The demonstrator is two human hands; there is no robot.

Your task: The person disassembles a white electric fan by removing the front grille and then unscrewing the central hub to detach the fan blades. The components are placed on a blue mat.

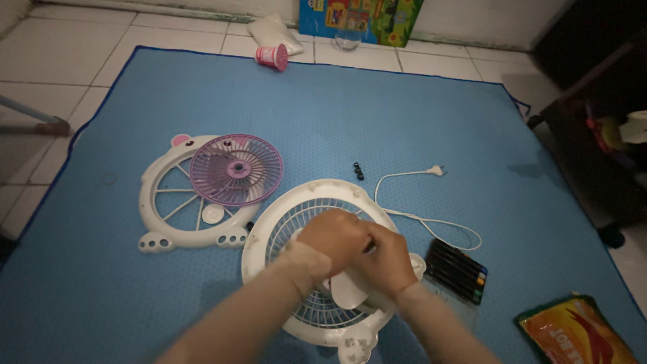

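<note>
Both hands were found together over the hub of the white fan housing (pixel 269 232), which lay flat on the blue mat (pixel 404 108) directly below the camera, toward six o'clock of the view. The left hand (pixel 335 236) was curled in a narrow grip over the centre of the housing; the right hand (pixel 389 261) was closed beside it and touching it, knuckles up. Whatever small part sat between the fingers could not be made out, and a firm hold could not be confirmed for either hand. A white fan blade (pixel 347 290) showed beneath the wrists at about six o'clock from the hub.

The hub lay straight under both hands, with no offset to either side; the left hand sat slightly nearer to its centre. The housing, being round, presented no long axis; its feet pointed to six o'clock.

At ten o'clock from the hands lay the white front frame (pixel 162 202) with the purple grille (pixel 236 168) resting on it. Small black screws (pixel 358 170) lay at twelve o'clock, near the housing rim. The power cord and plug (pixel 431 171) ran off toward two o'clock. A screwdriver set (pixel 457 271) lay just beside the right hand at three o'clock.
</note>
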